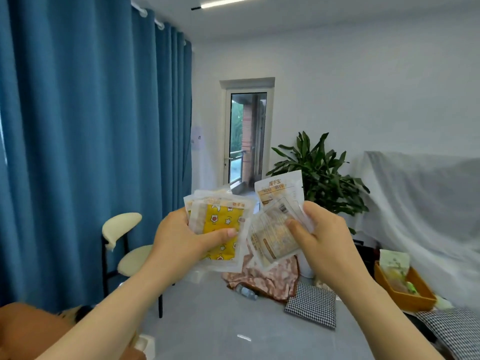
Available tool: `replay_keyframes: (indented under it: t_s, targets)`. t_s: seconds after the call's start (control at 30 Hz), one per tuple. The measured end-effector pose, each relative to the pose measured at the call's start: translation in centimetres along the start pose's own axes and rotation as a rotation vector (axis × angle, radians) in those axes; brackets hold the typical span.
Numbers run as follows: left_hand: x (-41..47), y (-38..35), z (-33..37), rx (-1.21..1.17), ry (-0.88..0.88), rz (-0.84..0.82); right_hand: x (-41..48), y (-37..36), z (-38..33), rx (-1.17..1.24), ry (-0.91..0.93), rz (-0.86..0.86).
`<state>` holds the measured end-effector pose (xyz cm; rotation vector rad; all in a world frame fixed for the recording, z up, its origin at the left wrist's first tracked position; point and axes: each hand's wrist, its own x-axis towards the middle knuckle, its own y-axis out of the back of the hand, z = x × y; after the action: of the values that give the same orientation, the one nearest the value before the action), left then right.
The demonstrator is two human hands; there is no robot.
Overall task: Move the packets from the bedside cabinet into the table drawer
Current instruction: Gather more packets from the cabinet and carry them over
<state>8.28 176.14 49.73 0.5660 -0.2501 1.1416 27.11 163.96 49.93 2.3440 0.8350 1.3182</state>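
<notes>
Several packets (pixel 223 224) upright, left hand (pixel 179 240), right hand (pixel 328 245)

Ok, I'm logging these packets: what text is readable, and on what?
"暖手宝": top of the white packet in the right hand.
On the yellow packet in the left hand, the orange label: too blurred.
Below the heading, the barcode and fine print: too small to read.

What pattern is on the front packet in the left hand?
Front packet: yellow with white stars and flowers; head view.
</notes>
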Motion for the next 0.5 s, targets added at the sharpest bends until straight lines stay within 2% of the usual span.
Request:
replay_keyframes:
  t_s: [0.5]
  targets:
    - [21.9, -9.9, -10.5, -0.154, -0.016, -0.296, 12.4, -7.4, 11.4, -0.262, -0.198, 0.191]
